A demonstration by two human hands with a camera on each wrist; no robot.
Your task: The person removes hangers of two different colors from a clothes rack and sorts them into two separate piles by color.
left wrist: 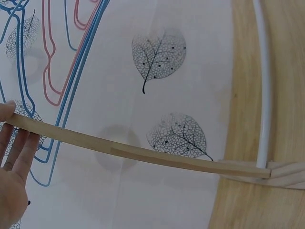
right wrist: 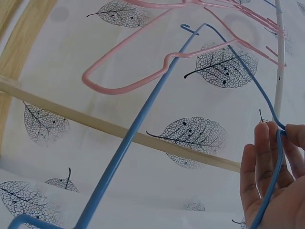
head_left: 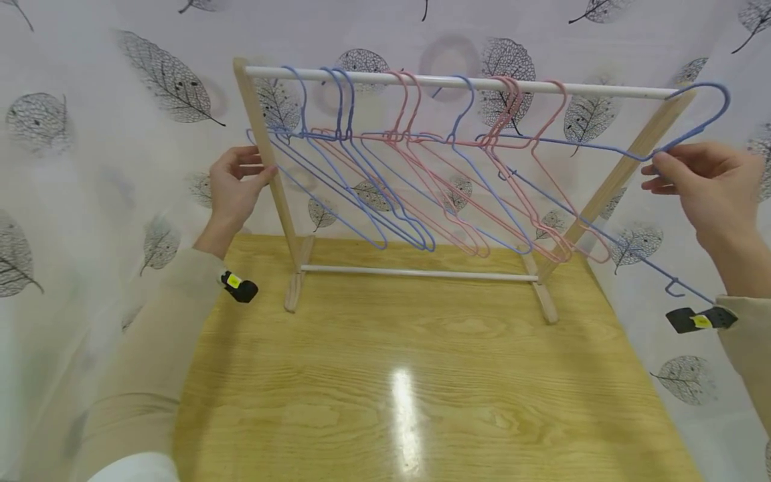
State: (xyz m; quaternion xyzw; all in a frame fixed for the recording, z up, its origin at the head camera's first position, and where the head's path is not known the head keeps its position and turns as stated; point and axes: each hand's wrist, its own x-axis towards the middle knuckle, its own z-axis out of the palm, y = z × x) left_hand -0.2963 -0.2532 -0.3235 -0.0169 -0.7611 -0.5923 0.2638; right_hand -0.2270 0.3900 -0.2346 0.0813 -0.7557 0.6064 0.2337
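Note:
A small clothes rack with wooden uprights and a white top rail [head_left: 614,90] carries several blue and pink hangers. My left hand [head_left: 235,184] grips the left wooden upright [head_left: 280,201], its thumb on the near side and fingers behind. In the left wrist view, fingers [left wrist: 26,152] reach round that upright [left wrist: 143,153]. At the right end, my right hand [head_left: 711,181] pinches a blue hanger [head_left: 727,100] at its neck below the hook. The hook's tip overlaps the rail's right end. In the right wrist view, the held hanger's lower bar [right wrist: 117,160] slants away from the hand.
On the rail hang blue hangers [head_left: 351,107] toward the left and pink hangers [head_left: 563,104] toward the right, with one blue among them. A white lower rail [head_left: 415,272] joins the rack's feet on the wooden table [head_left: 337,361]. Leaf-patterned cloth [head_left: 96,201] surrounds it.

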